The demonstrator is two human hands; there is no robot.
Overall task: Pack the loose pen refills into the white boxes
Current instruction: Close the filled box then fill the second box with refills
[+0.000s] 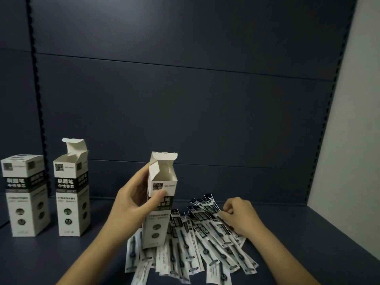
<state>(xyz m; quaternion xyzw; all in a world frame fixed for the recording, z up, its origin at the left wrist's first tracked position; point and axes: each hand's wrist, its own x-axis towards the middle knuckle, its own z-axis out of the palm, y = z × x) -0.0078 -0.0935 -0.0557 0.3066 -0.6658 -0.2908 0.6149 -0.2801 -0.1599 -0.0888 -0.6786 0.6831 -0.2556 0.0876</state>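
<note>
My left hand (134,199) grips a tall white box (162,182) upright, its top flaps open, just above the near edge of a pile of loose pen refills (197,245) in white and black sleeves. The pile lies spread on the dark shelf in front of me. My right hand (239,215) rests on the right side of the pile, fingers curled and pinching a refill (223,225) near its upper end. A second white box (73,199) stands at the left with its lid flap up. A third white box (24,195), closed, stands further left.
The dark shelf surface (298,233) extends to the right of the pile. A dark back panel (185,99) rises behind everything. A slotted upright (39,99) runs down the left, and a pale wall (349,120) borders the right.
</note>
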